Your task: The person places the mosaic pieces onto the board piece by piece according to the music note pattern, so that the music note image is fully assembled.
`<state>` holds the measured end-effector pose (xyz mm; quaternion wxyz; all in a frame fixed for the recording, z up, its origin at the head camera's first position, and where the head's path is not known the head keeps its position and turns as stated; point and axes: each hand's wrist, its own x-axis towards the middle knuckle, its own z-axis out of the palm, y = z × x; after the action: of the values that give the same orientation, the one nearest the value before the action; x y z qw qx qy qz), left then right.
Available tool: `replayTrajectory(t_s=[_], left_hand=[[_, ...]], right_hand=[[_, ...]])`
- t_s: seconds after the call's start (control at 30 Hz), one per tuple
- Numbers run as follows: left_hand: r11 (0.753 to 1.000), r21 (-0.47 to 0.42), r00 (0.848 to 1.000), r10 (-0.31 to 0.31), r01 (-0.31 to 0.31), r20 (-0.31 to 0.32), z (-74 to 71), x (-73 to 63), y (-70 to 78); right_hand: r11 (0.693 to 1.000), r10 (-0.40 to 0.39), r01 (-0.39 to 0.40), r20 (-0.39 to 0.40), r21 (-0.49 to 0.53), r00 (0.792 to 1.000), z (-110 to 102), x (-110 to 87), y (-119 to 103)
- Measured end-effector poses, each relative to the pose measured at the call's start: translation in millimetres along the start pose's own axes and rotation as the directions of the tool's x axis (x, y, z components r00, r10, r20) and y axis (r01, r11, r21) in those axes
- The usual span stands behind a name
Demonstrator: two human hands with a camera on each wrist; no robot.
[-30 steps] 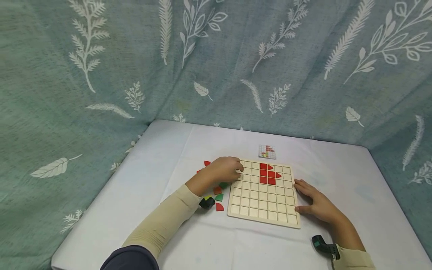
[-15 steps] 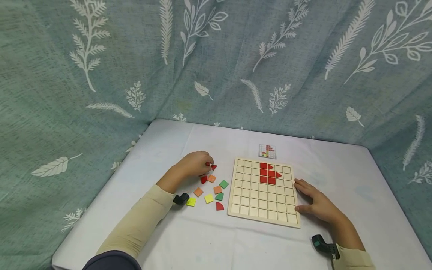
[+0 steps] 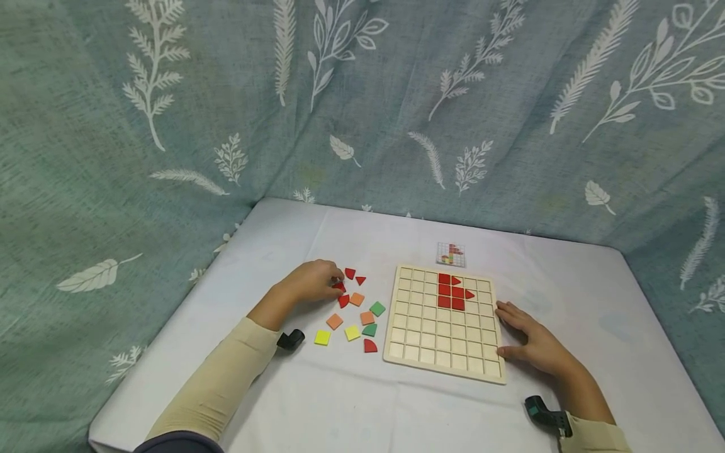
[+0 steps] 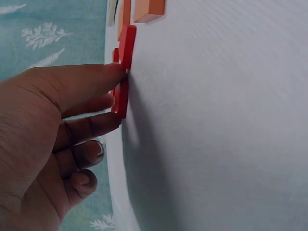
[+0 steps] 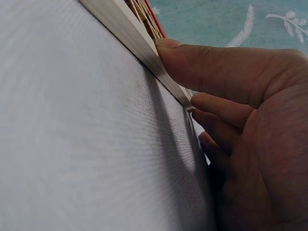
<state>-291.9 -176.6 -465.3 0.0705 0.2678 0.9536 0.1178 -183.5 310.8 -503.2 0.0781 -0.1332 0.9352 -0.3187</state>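
My left hand (image 3: 311, 281) pinches a red piece (image 4: 123, 100) at the left edge of a group of loose tiles; its exact shape is partly covered by the fingers. Close by lie a red triangle (image 3: 360, 280) and red quarter-round pieces (image 3: 350, 273). To the right is a wooden grid board (image 3: 419, 327), with several red squares (image 3: 444, 290) and two red triangles (image 3: 469, 294) set in its upper cells. My right hand (image 3: 535, 340) rests against the board's right edge, thumb and fingers extended, as the right wrist view also shows.
Orange squares (image 3: 335, 321), yellow squares (image 3: 322, 338), green pieces (image 3: 377, 308) and another red quarter-round (image 3: 370, 345) lie left of the board. Behind it is a small pattern card (image 3: 451, 254). A leaf-patterned curtain (image 3: 362, 107) hangs beyond the white table (image 3: 340, 402).
My left hand has moved from the board's upper left corner leftward to the loose red pieces, and now pinches one. The right hand stays at the board's edge. The view shifts slightly.
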Motion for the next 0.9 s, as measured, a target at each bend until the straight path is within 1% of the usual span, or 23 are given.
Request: replayTrajectory(t_s=[0.1,0.33,0.43,0.5,0.67,0.9], left_hand=[[1.0,0.012,1.0,-0.017,0.017,0.013,1.7,-0.5,-1.3],[1.0,-0.006,1.0,-0.027,0.027,-0.003,2.9,1.3,-3.1],[1.0,-0.009,1.0,-0.016,0.016,-0.005,3.8,4.2,-2.1],[1.0,-0.015,1.0,0.002,-0.002,-0.012,4.2,7.6,0.3],[0.998,-0.018,0.997,0.066,-0.067,-0.033,5.1,21.9,14.0],[0.99,0.025,0.989,0.143,-0.142,-0.025,8.2,47.4,43.6]], right_hand=[[1.0,0.003,-0.003,0.005,0.0,1.0,1,0.1,1],[1.0,-0.005,0.005,0.001,-0.009,1.0,0,0.2,1],[1.0,-0.013,0.013,0.0,-0.012,1.0,0,0.2,0],[1.0,-0.019,0.019,-0.002,-0.012,1.0,0,0.0,-1],[1.0,-0.008,0.008,-0.008,-0.013,1.0,1,-0.4,-3],[1.0,-0.004,0.004,-0.008,0.006,1.0,-1,-1.0,-4]])
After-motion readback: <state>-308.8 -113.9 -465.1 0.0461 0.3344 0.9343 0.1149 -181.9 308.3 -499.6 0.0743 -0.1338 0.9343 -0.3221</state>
